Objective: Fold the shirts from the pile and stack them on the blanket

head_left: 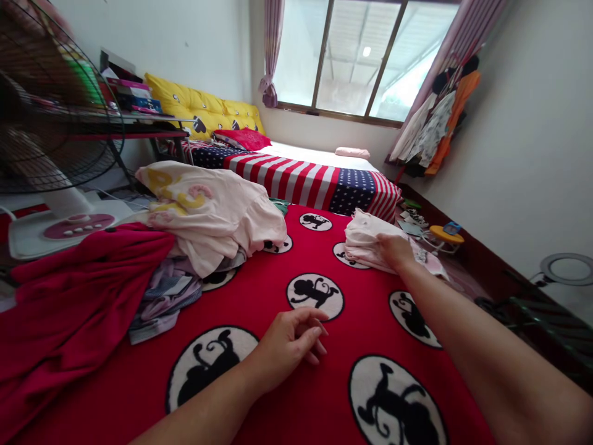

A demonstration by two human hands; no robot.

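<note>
While the left hand (291, 343) is loosely curled, holding nothing, at lower centre of frame, the right hand (396, 250) touches a pale pink garment (364, 233) right of centre; fingertips hidden, so cannot tell whether this grip is closed on cloth. Garment lies on red blanket (359, 324), long axis running upper left to lower right, lower end at blanket's right edge.

Yellow and pink lettering (197, 201), cream garment (236, 204), not clearly legible
</note>
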